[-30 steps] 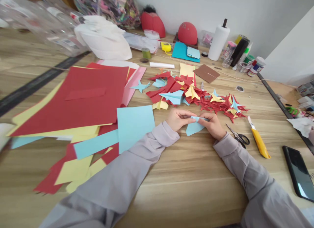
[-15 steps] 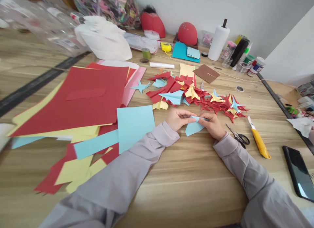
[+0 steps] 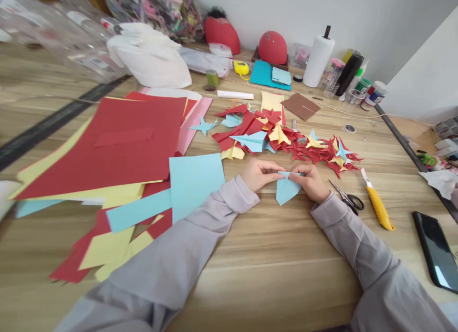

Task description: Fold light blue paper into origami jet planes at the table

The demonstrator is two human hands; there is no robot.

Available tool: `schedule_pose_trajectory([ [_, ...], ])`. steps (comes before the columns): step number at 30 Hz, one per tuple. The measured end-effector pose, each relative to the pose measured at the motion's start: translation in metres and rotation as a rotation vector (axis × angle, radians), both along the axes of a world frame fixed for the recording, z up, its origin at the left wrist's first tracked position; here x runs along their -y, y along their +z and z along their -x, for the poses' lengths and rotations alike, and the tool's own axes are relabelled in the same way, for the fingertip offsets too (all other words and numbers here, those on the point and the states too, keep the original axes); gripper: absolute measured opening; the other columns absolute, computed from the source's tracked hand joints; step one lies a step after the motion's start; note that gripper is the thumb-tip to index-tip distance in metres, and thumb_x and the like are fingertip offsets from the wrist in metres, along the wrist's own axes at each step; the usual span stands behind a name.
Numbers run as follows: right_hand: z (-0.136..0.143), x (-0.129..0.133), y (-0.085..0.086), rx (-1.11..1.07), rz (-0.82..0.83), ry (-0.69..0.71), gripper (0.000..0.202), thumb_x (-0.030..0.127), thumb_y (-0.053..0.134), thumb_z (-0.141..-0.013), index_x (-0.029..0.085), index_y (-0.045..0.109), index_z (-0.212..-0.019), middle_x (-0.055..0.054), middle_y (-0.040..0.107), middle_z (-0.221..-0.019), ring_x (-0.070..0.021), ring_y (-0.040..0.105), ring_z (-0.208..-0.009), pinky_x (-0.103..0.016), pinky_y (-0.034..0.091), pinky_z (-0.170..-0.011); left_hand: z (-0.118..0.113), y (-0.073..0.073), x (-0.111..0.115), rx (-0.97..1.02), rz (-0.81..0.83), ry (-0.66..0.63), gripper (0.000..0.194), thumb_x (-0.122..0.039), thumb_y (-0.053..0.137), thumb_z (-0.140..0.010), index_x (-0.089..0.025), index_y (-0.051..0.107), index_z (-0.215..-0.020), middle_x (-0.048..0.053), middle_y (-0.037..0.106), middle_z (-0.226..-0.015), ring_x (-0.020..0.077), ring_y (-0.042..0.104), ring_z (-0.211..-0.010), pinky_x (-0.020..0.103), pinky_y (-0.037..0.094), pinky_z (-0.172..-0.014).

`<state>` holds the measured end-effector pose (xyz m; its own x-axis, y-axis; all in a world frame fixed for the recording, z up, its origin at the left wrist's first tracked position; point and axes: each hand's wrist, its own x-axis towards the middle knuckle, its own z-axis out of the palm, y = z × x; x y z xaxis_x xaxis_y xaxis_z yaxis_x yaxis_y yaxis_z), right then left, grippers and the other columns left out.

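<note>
A small folded piece of light blue paper [image 3: 287,190] is held between both my hands, its pointed end hanging down toward me. My left hand [image 3: 261,173] pinches its upper left edge between thumb and fingers. On the other side, my right hand [image 3: 310,180] grips the upper right edge, thumb in front. Just beyond my hands lies a pile of folded red, yellow and blue paper shapes [image 3: 250,127], some star-like. Left of my left hand, a flat light blue sheet [image 3: 196,184] rests partly over red and yellow paper pieces.
Black-handled scissors [image 3: 352,201], a yellow utility knife [image 3: 379,208] and a phone [image 3: 437,251] lie to the right. A stack of red and yellow sheets [image 3: 139,155] covers the left side. A paper towel roll [image 3: 318,60] and bottles stand at the back.
The folded blue paper has turned between my fingers, so its lower part now hangs as a point. Both hands stay in nearly the same place.
</note>
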<state>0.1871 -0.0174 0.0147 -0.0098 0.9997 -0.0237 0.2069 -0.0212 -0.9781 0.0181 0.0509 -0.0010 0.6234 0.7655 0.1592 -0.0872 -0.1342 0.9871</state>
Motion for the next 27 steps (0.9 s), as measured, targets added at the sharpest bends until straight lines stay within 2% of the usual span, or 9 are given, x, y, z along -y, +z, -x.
schedule_pose_trajectory([
  [7,0.001,-0.001,-0.001,-0.009,-0.024,-0.003,0.029,0.039,0.067,-0.065,0.015,0.057,-0.054,0.003,0.047,-0.051,-0.0077,0.038,-0.048,-0.022,0.029,-0.046,0.000,0.000,-0.002,-0.007,-0.064,0.022,0.030,-0.039,0.076,-0.061,-0.015,0.074,-0.079,0.008,0.073,-0.084,0.0194,0.067,-0.078,0.028,0.055,-0.072],
  [14,0.001,-0.001,0.001,0.041,-0.057,0.008,0.028,0.040,0.068,-0.066,0.015,0.058,-0.057,0.002,0.048,-0.053,-0.0084,0.039,-0.051,-0.023,0.029,-0.047,0.001,0.002,-0.001,0.017,-0.077,0.050,0.023,-0.036,0.078,-0.057,-0.017,0.074,-0.068,0.006,0.073,-0.075,0.0170,0.066,-0.069,0.026,0.054,-0.065],
  [19,-0.002,-0.001,-0.003,-0.002,-0.078,-0.017,0.024,0.039,0.067,-0.069,0.016,0.061,-0.069,0.001,0.053,-0.063,-0.0100,0.045,-0.057,-0.023,0.033,-0.052,0.002,0.003,-0.002,0.004,-0.023,0.060,0.023,-0.036,0.079,-0.056,-0.017,0.074,-0.068,0.006,0.073,-0.076,0.0172,0.066,-0.069,0.027,0.053,-0.066],
  [23,-0.004,-0.002,-0.010,-0.117,-0.075,-0.062,0.027,0.042,0.067,-0.069,0.018,0.062,-0.080,0.002,0.054,-0.067,-0.0109,0.046,-0.060,-0.023,0.035,-0.056,0.002,0.001,-0.004,-0.021,0.036,0.135,0.026,-0.036,0.080,-0.055,-0.017,0.075,-0.072,0.006,0.073,-0.077,0.0182,0.066,-0.071,0.028,0.053,-0.069],
  [27,-0.003,-0.001,-0.007,-0.075,-0.081,-0.046,0.029,0.041,0.071,-0.066,0.018,0.062,-0.082,0.002,0.055,-0.071,-0.0110,0.047,-0.062,-0.024,0.036,-0.058,0.003,-0.001,-0.006,-0.043,0.079,0.185,0.030,-0.038,0.079,-0.054,-0.016,0.075,-0.075,0.007,0.073,-0.077,0.0192,0.066,-0.071,0.030,0.053,-0.070],
])
